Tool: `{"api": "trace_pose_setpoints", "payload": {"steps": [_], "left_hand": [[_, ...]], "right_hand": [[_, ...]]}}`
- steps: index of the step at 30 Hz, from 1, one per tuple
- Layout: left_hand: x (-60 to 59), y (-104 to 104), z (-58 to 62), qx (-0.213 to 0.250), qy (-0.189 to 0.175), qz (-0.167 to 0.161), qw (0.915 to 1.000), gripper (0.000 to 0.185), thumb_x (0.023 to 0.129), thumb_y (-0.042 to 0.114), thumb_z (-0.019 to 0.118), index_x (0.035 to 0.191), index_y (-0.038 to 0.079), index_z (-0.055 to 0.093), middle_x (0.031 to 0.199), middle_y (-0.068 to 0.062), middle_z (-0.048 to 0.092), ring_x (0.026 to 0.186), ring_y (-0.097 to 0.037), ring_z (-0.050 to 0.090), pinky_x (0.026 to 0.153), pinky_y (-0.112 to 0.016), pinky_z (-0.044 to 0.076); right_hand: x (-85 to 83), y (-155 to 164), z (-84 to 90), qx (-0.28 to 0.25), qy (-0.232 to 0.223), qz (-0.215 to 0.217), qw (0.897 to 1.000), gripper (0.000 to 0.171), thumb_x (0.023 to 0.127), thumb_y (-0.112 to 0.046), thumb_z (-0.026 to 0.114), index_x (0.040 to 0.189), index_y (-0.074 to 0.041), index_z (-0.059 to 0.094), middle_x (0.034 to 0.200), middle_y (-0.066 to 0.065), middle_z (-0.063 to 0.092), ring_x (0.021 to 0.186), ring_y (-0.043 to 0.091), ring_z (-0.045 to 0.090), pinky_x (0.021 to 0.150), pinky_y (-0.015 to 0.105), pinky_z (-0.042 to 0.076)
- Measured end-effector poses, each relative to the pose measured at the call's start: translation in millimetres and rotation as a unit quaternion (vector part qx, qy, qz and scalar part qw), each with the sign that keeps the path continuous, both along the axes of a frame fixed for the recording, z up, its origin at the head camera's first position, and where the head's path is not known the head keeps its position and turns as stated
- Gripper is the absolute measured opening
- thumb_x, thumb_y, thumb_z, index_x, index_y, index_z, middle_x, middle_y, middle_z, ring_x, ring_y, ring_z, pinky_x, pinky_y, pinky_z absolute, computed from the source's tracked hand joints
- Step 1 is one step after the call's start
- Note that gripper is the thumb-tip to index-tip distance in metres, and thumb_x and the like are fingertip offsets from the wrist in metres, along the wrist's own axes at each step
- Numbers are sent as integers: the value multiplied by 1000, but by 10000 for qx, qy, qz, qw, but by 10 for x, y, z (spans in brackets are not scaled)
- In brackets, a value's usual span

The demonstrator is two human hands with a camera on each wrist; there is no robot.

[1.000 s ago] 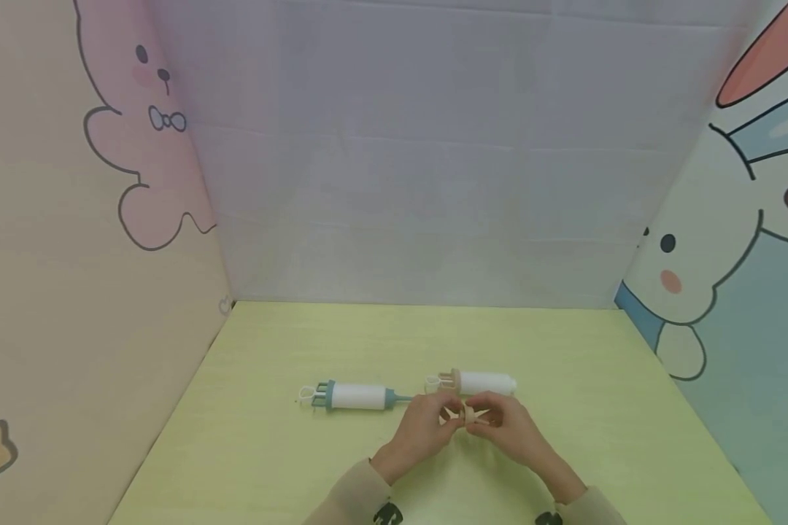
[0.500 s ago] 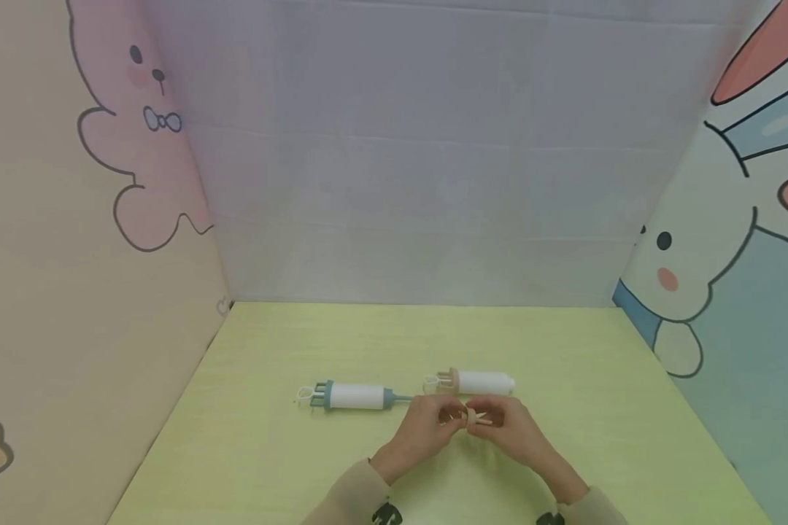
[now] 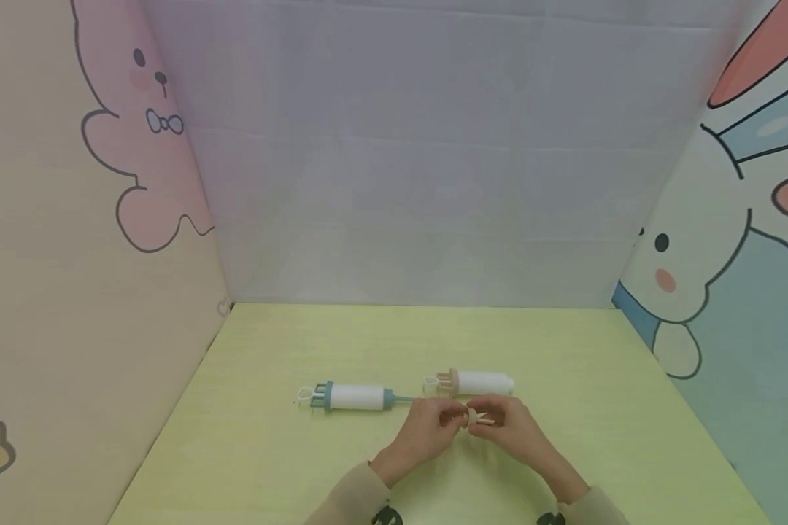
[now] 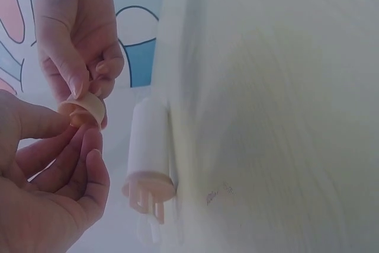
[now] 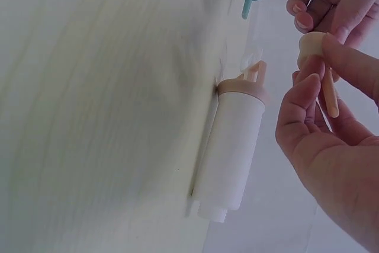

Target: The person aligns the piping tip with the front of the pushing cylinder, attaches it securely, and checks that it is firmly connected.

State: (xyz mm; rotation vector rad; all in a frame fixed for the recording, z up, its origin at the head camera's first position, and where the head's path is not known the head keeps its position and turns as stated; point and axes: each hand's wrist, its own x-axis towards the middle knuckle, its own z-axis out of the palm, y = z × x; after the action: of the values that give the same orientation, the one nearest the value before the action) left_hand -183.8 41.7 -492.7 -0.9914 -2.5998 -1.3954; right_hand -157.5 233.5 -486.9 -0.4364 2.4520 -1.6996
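Both hands meet over the table around a small beige nozzle with a wide ring-like collar and a slim spout. My left hand pinches the collar's open side between thumb and fingertips. From the other side my right hand pinches the collar, its thumb on top in the right wrist view. There the spout points down between the right fingers. Just behind the hands lies a white syringe-like tube with a beige flange and a short bare tip. What sits inside the collar is partly hidden by fingers.
A second white tube with teal ends and a thin teal spout lies to the left, its spout tip hidden behind the left hand. The pale yellow table ends at a white back wall and printed side walls.
The beige nozzle has turned slightly in the fingers, and more of its slim end shows beside the right hand. Both hands stay almost in place; the tubes lie still.
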Motion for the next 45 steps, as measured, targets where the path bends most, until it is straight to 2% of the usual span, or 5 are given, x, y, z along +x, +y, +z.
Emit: {"api": "trace_pose_setpoints", "payload": {"steps": [4,12,24,37,45], "left_hand": [[18,4,8,33,92,112,9999,13,84,6,64,92,11,73,83,4,72,66,6,55,59,-10,44],[28,21,-15,229,-29,165,9996,10,81,6,68,88,12,72,80,3,71,60,7,53,55,-11,44],[25,26,-81,410,210,225,9987,8,81,9,70,86,14,71,79,5,71,59,8,51,54,-11,43],[28,29,-49,217,-131,151,9996,4,83,15,70,85,17,73,78,12,69,58,8,50,52,-13,43],[23,31,-79,325,-5,139,9994,4,84,18,70,84,17,73,77,11,69,57,8,50,51,-12,42]], "right_hand": [[0,-3,-5,-76,27,29,10000,37,81,-13,72,111,5,61,109,21,64,96,31,65,77,25,53],[12,-12,-3,-75,20,-14,10000,37,80,-12,73,110,6,61,109,22,63,97,30,65,79,26,53],[11,2,-7,-30,27,44,10000,38,80,-13,73,111,6,61,109,22,63,95,28,66,76,26,54],[23,13,10,206,-36,-43,9998,34,77,-16,76,106,-2,65,106,16,66,92,22,66,75,25,54],[29,11,44,110,-23,80,9999,31,78,-15,76,104,-3,65,104,16,66,90,22,67,74,27,54]]}}
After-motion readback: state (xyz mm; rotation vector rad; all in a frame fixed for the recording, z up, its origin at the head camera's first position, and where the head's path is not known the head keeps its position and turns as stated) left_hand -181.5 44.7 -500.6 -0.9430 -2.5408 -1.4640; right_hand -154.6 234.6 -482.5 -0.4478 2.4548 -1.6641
